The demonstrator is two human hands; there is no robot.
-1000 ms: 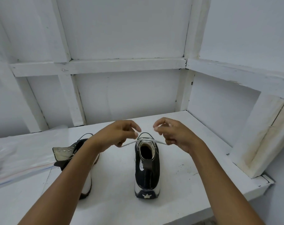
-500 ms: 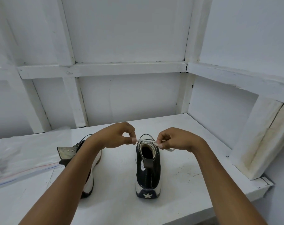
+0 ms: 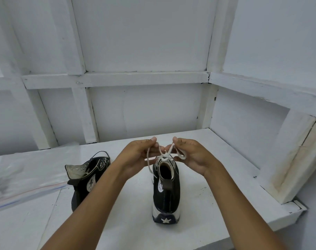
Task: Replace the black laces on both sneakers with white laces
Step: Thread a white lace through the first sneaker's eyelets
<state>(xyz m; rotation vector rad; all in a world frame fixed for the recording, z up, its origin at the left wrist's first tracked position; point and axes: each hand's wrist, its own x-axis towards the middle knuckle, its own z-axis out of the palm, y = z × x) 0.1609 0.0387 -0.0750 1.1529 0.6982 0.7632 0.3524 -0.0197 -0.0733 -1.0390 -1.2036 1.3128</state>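
Head view: on the white painted wooden tabletop (image 3: 216,192) a black canvas high-top sneaker with a white rubber sole (image 3: 165,197) stands upright, its heel and star patch toward the camera. Its toe and eyelet rows face away and are hidden behind the collar. A flat white shoelace (image 3: 164,156) comes up from the front of that collar, and its two strands cross just above the opening.

The left hand (image 3: 135,156) pinches one strand between thumb and forefinger. A loose end trails down past the sneaker's left side. The right hand (image 3: 196,158) pinches the other strand the same way, with a small loop of lace hanging under its curled fingers. How the lace runs through the eyelets cannot be made out.

To the left, well apart, a second black high-top sneaker with its pale lining folded open (image 3: 86,175) leans on its side. The left forearm covers its lower half. A thin dark loop (image 3: 101,152) rises at its far end; whether it is a lace or a pull tab is unclear. A clear plastic zip bag with a red and blue seal line (image 3: 23,179) lies at the left edge, cut off by the frame, its contents blurred. White wooden wall framing (image 3: 117,78) closes in behind and on the right.
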